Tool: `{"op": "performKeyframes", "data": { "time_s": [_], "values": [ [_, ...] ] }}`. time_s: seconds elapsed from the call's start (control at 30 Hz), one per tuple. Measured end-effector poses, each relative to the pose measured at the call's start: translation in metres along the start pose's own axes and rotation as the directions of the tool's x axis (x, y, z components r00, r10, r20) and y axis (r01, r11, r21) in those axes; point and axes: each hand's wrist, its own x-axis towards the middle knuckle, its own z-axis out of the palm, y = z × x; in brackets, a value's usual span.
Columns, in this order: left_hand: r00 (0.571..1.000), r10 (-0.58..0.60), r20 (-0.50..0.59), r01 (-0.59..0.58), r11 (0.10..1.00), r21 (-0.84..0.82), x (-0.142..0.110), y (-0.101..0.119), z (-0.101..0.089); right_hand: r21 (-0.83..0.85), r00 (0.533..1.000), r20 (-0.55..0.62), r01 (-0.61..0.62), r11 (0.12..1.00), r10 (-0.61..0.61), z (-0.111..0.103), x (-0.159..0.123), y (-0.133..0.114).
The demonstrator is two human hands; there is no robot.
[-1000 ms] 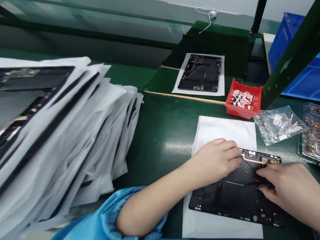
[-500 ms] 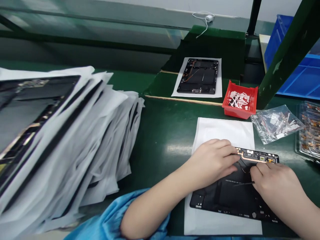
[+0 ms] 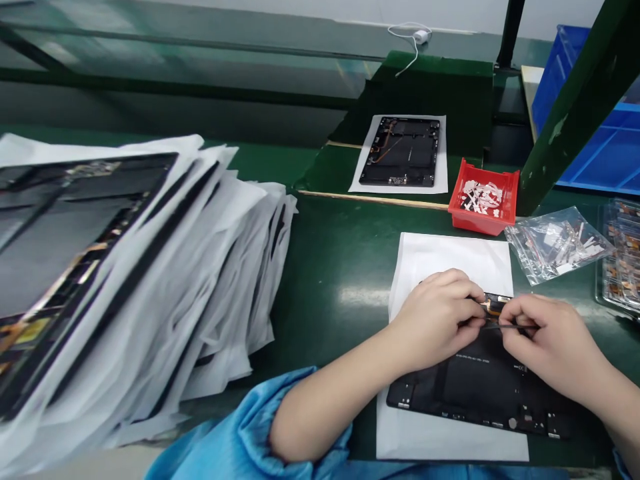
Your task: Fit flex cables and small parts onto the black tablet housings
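A black tablet housing [image 3: 475,383] lies slightly turned on a white sheet [image 3: 453,443] on the bench. My left hand [image 3: 445,320] rests over its far edge, fingertips pinched together by the strip of small parts and orange flex cable [image 3: 495,305]. What those fingertips hold is hidden. My right hand [image 3: 553,340] is closed around a thin dark tool [image 3: 517,327] that looks like tweezers. It lies nearly level, reaching left to my left fingertips. Both hands cover part of the housing's far side.
A tall stack of tablet housings interleaved with white sheets [image 3: 210,267] fills the left. Behind are another housing [image 3: 400,153], a red bin [image 3: 483,217] of small white pieces, and a clear bag [image 3: 560,247]. Clear trays [image 3: 623,260], a green post [image 3: 565,120] and blue crates [image 3: 605,147] stand right.
My right hand has moved up toward the housing's far edge, and the thin tool has swung up with it beside my left fingertips. My left hand stays at the edge; the view shifts slightly.
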Motion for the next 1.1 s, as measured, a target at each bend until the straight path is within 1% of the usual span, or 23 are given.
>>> {"op": "performKeyframes", "data": {
  "time_s": [0.1,0.2,0.37,0.53,0.67,0.77,0.83,0.97,1.1],
  "values": [
    [0.997,-0.069,-0.018,0.066,0.99,-0.128,0.002,0.002,-0.001,0.198,0.99,0.098,-0.115,0.973,0.097,0.0,0.005,0.002],
    [0.993,-0.113,-0.037,0.103,0.971,-0.217,0.003,0.002,-0.001,0.275,0.983,0.134,-0.158,0.948,0.125,0.001,0.009,0.007],
    [0.98,-0.193,-0.056,0.163,0.927,-0.336,0.005,0.0,-0.002,0.289,0.983,0.115,-0.17,0.942,0.142,0.008,0.014,0.013],
    [0.962,-0.26,-0.088,0.202,0.889,-0.411,0.005,-0.002,-0.006,0.251,0.991,0.097,-0.116,0.961,0.095,0.011,0.016,0.012],
    [0.955,-0.289,-0.071,0.222,0.851,-0.476,0.005,-0.005,-0.011,0.162,0.996,0.064,-0.067,0.984,0.057,0.012,0.018,0.006],
    [0.948,-0.315,-0.046,0.248,0.82,-0.516,0.006,-0.006,-0.013,0.147,0.998,0.055,-0.038,0.988,0.03,0.013,0.022,0.0],
    [0.942,-0.334,-0.044,0.258,0.799,-0.544,0.006,-0.007,-0.014,0.172,0.998,0.055,-0.035,0.985,0.026,0.015,0.025,-0.004],
    [0.922,-0.381,-0.065,0.271,0.758,-0.593,0.006,-0.009,-0.012,0.282,0.998,0.033,-0.065,0.957,0.059,0.017,0.032,-0.008],
    [0.905,-0.42,-0.073,0.289,0.73,-0.619,0.005,-0.009,-0.012,0.32,0.993,0.09,-0.1,0.942,0.075,0.016,0.039,-0.009]
  ]
}}
